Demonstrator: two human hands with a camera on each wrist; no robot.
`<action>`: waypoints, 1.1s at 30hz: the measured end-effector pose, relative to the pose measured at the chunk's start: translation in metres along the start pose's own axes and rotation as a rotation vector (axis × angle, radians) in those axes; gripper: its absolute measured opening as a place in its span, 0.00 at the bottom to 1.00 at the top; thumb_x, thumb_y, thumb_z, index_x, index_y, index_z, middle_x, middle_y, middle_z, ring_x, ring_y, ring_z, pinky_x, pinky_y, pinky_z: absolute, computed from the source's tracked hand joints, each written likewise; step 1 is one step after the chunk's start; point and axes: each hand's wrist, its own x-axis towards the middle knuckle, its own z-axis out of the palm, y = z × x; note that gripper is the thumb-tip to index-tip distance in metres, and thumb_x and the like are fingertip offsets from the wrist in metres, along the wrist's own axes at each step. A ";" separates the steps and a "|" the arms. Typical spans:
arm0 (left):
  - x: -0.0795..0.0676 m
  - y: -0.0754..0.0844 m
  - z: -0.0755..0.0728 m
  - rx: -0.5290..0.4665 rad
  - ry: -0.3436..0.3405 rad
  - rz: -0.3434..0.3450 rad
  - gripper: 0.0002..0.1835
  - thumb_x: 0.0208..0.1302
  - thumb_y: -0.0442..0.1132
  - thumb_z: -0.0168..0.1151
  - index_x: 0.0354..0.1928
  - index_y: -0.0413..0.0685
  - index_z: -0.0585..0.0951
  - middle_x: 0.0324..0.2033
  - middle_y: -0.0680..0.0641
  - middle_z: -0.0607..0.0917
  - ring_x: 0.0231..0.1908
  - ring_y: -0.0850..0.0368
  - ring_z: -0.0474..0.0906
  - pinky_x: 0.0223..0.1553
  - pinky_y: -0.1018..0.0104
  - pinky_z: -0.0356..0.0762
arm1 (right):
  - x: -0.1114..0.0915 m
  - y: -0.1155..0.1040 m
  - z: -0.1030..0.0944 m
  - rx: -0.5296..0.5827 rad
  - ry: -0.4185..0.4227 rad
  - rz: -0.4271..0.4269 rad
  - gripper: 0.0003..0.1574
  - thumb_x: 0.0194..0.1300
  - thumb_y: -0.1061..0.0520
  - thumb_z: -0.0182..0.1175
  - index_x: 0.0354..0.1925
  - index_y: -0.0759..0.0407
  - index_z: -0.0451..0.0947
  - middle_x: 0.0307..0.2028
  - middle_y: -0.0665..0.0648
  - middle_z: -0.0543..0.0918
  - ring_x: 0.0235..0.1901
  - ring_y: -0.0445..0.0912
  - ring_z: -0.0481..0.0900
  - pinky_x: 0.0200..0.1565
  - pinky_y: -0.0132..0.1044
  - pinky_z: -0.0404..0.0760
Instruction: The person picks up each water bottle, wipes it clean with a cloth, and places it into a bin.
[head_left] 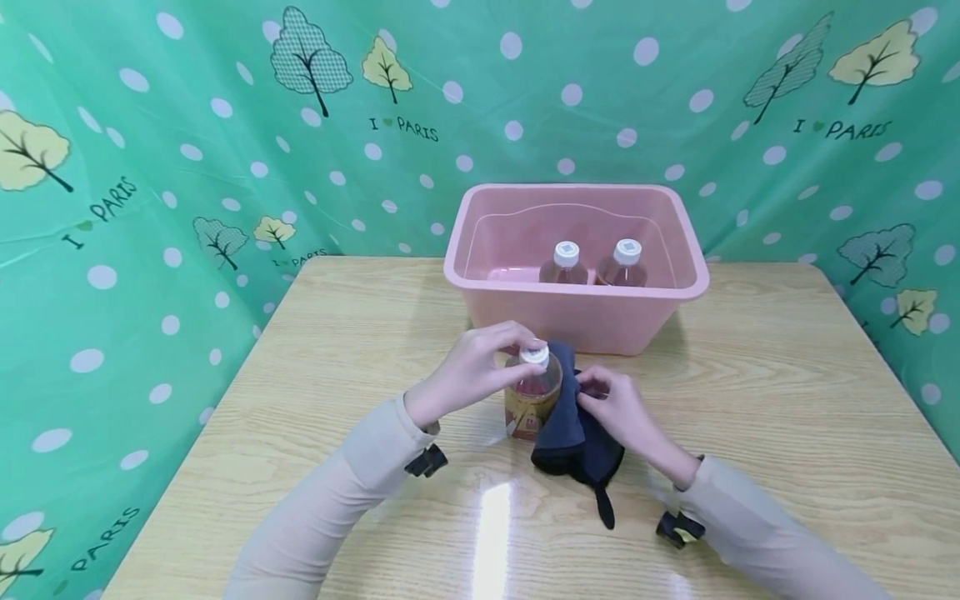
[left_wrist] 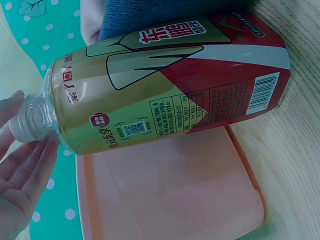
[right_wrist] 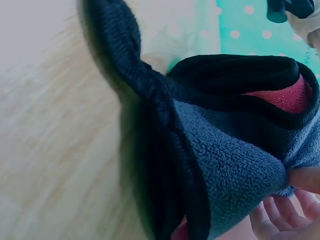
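Observation:
A bottle (head_left: 528, 410) with a white cap and a red and gold label stands upright on the table, in front of the pink bin. My left hand (head_left: 474, 367) grips it by the cap, thumb on one side and fingers on the other. Against the bottle's right side lies a dark blue-grey cloth (head_left: 561, 421) with black edging and a hanging loop. My right hand (head_left: 617, 408) pinches a fold of this cloth. In the right wrist view the folded cloth (right_wrist: 225, 160) shows pink on its inner side. The left wrist view shows the label (left_wrist: 150, 90) up close.
Behind the hands stands a pink bin (head_left: 570, 321) holding two white-capped bottles (head_left: 567, 265) in its middle and right part. The wooden table (head_left: 360, 333) reaches back to a green polka-dot curtain (head_left: 420, 100). Bright light reflects off the tabletop at the front.

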 end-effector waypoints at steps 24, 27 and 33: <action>-0.001 -0.001 -0.001 -0.011 -0.001 0.003 0.11 0.50 0.36 0.66 0.36 0.41 0.80 0.34 0.49 0.82 0.35 0.64 0.74 0.39 0.75 0.73 | -0.004 -0.004 0.001 -0.022 0.016 -0.016 0.09 0.51 0.76 0.55 0.33 0.71 0.76 0.31 0.63 0.80 0.29 0.44 0.76 0.34 0.35 0.78; -0.001 -0.001 -0.001 -0.005 0.004 0.009 0.10 0.50 0.36 0.66 0.36 0.41 0.80 0.33 0.49 0.82 0.34 0.64 0.74 0.38 0.75 0.73 | -0.005 -0.011 -0.002 -0.005 0.036 -0.046 0.09 0.51 0.76 0.56 0.33 0.72 0.76 0.30 0.63 0.80 0.29 0.40 0.75 0.35 0.35 0.79; -0.001 -0.001 -0.001 0.003 0.008 0.014 0.10 0.50 0.35 0.66 0.36 0.41 0.80 0.33 0.49 0.82 0.34 0.64 0.75 0.38 0.76 0.73 | -0.005 -0.026 -0.010 0.038 0.078 -0.100 0.09 0.49 0.76 0.57 0.33 0.72 0.77 0.30 0.63 0.80 0.28 0.33 0.73 0.33 0.30 0.78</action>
